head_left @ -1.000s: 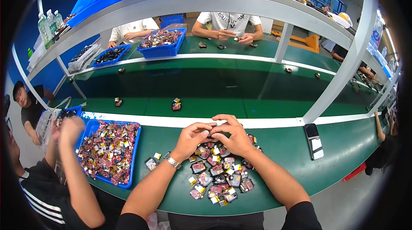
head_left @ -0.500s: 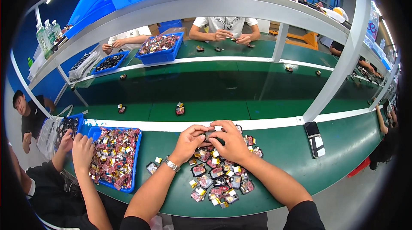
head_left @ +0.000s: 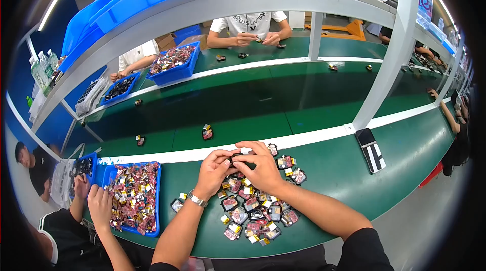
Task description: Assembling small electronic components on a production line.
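Observation:
My left hand, with a metal-banded watch at its wrist, and my right hand meet over the green table. Between their fingertips they pinch a small dark casing, mostly covered by the fingers. Below and beside them spreads a pile of small black-framed electronic assemblies with red circuit boards and white-and-yellow tabs. One more such assembly lies apart, left of my left wrist.
Left of me stands a blue bin full of red boards, beside a co-worker's hands. A phone lies on the right. Beyond the white rail, a green belt carries scattered assemblies. A grey shelf post rises at the right.
The whole view has tilted and shifted slightly. My hands stay together on the dark casing, with small finger movements. Across the table at left, a co-worker's hands have lowered toward a blue tray.

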A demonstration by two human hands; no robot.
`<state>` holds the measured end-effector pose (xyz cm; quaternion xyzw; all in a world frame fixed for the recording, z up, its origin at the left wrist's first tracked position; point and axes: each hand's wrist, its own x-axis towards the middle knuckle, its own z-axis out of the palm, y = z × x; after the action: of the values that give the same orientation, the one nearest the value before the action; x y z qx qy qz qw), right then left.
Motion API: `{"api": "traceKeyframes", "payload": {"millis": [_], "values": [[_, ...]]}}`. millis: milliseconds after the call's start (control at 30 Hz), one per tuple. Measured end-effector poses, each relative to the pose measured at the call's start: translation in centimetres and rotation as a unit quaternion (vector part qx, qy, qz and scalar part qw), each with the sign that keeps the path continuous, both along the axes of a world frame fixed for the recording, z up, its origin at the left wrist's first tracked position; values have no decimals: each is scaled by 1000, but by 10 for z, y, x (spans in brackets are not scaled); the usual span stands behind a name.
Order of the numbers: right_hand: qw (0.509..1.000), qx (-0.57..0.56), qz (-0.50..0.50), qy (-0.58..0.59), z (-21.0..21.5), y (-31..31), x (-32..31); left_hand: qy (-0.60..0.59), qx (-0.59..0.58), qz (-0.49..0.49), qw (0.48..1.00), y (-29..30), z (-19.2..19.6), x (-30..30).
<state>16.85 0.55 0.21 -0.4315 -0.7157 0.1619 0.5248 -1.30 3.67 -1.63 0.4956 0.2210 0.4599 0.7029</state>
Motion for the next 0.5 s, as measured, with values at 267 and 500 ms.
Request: {"api": "traceKeyframes", "payload": {"millis": [267,500], "values": [[1000,-27,9,6,-2,0,3,-10,-8,19,1000,0,-1,2],[999,-33,23,26,1,-3,-2,13,-3,30,999,-2,-3,1]]}}
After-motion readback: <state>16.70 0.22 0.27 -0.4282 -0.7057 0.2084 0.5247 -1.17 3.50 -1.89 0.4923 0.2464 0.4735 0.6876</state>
